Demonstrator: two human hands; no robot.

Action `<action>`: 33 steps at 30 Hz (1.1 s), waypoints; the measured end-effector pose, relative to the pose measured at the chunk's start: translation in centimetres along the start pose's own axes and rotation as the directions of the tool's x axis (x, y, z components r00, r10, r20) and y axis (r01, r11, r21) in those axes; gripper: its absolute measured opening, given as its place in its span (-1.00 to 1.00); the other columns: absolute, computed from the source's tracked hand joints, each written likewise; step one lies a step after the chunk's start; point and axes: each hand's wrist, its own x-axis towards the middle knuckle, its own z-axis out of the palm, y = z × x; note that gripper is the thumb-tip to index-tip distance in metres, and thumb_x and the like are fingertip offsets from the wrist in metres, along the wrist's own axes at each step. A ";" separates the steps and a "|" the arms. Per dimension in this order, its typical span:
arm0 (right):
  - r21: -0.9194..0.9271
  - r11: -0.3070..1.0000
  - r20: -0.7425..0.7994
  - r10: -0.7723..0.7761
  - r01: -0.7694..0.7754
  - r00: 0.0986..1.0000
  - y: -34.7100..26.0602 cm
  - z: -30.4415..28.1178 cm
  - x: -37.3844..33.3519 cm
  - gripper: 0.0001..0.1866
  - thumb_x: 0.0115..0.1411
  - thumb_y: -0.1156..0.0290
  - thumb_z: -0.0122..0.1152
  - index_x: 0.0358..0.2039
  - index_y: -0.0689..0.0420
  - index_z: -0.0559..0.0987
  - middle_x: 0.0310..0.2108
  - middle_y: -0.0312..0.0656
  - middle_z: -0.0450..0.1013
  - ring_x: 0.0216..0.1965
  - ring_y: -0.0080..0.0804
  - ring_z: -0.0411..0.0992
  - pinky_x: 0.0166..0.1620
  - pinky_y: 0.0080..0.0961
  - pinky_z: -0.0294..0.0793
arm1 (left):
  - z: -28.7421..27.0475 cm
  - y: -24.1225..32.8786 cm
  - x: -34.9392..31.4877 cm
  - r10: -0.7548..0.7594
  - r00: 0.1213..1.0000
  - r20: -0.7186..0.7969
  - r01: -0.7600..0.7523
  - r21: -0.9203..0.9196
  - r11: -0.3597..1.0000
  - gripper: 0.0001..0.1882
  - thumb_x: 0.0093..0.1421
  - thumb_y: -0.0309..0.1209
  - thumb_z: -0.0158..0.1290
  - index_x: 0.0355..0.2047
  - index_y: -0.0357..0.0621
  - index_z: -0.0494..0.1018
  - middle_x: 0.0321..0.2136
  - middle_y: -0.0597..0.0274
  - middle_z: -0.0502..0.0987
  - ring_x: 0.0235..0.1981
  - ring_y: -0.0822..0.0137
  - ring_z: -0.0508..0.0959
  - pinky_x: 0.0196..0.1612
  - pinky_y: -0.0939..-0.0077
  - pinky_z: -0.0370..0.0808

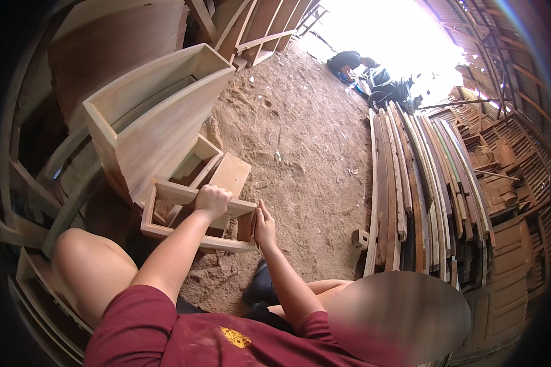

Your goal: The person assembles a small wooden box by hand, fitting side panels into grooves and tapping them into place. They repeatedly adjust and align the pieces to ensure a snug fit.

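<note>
A long rectangular wooden drawer frame [236, 244] stands over the sand in front of me. Sand shows through parts of it. My left hand [212, 202] is closed in a fist over its far rim; whether anything else is in that fist is hidden. Against the frame's right end lies my right hand [264, 227], its fingers stretched out flat along the outer face. Just beyond the frame are a second, smaller wooden box [213, 151] and a flat pale board [234, 173]. Behind them to the left rises a tall wooden cabinet box [171, 119] with an open top.
Long planks [404, 183] lie stacked on the right, with a small wooden block [360, 238] beside them. Wooden shelving [269, 37] lines the far left. At the back, a person [346, 61] crouches near a motorbike [389, 88]. Sandy ground [300, 153] stretches between.
</note>
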 end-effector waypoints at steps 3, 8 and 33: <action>0.078 0.991 0.025 0.110 -0.112 0.994 -0.3 -0.5 3.2 -0.51 0.47 0.31 -0.05 0.35 0.21 0.33 0.24 0.02 0.40 0.20 -0.33 0.39 0.22 -0.46 0.34 | 0.0 0.8 0.4 0.002 1.000 -0.012 -0.002 0.005 1.000 -0.85 0.10 -0.37 0.04 -0.48 0.19 0.61 -0.46 0.40 0.66 -0.39 0.31 0.67 -0.31 0.29 0.51; -0.068 0.996 -0.114 -0.063 0.055 0.991 1.5 -0.3 2.3 -0.51 0.49 0.27 -0.06 0.34 0.18 0.34 -0.14 -0.26 0.57 -0.21 -0.54 0.47 -0.07 -0.54 0.47 | 0.1 0.9 0.2 0.019 1.000 -0.006 -0.019 -0.009 1.000 -0.85 0.11 -0.37 0.04 -0.48 0.19 0.61 -0.46 0.40 0.66 -0.39 0.31 0.67 -0.30 0.29 0.50; -0.120 0.993 -0.009 -0.001 -0.001 1.000 -1.1 -0.5 2.2 -0.45 0.48 0.19 -0.12 0.38 0.21 0.27 0.21 0.09 0.43 0.18 -0.25 0.44 0.20 -0.40 0.37 | 0.3 0.8 0.4 0.001 1.000 -0.006 -0.001 -0.050 0.999 -0.85 0.11 -0.37 0.04 -0.50 0.19 0.60 -0.47 0.38 0.65 -0.39 0.30 0.67 -0.28 0.27 0.49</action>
